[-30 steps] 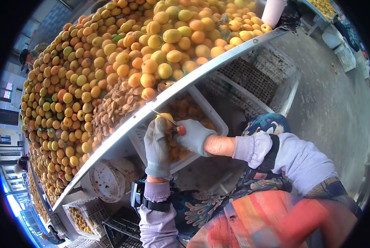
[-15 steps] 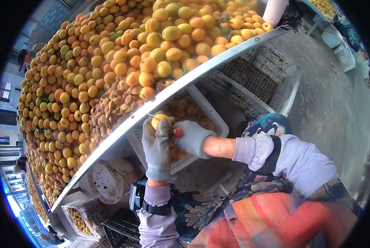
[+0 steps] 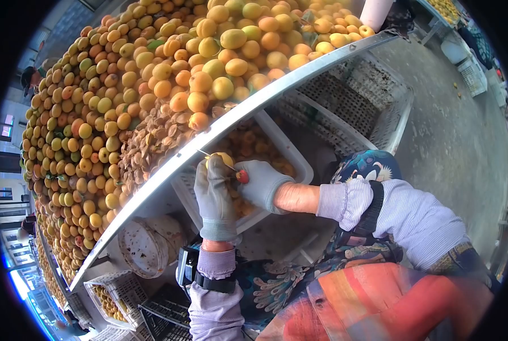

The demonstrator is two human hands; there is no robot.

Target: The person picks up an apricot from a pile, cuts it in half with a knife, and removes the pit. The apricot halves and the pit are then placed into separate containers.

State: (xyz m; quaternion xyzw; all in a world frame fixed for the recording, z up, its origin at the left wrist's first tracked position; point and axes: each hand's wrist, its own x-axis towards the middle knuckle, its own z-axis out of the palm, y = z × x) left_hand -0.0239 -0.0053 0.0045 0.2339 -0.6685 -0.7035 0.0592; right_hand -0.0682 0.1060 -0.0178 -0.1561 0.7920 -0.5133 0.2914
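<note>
1. The left hand point(image 3: 214, 193), in a grey glove, rises from the near edge of the scene with its forearm upright. Its fingers are curled around a yellow apricot point(image 3: 222, 158), gripping it just below the desk's metal rim point(image 3: 299, 79).
2. The right hand point(image 3: 262, 183), also gloved, comes in from the right on a level forearm with a lilac sleeve. It is closed around the red handle of a small knife point(image 3: 242, 175), and the thin blade lies across the apricot.
3. A black strapped device point(image 3: 188, 271) sits on the left wrist.
4. Under both hands stands a white plastic basket point(image 3: 295, 158) holding cut fruit.
5. The sloping desk carries a large heap of apricots point(image 3: 151, 85), with a pile of brown stones point(image 3: 151, 149) by its near rim.
6. A stained white bucket point(image 3: 143, 249) stands below the desk to the left, and empty slatted crates point(image 3: 350, 102) lie to the right on the grey concrete floor point(image 3: 452, 148).
7. Another person in a cap point(image 3: 29, 79) is at the far left edge.
</note>
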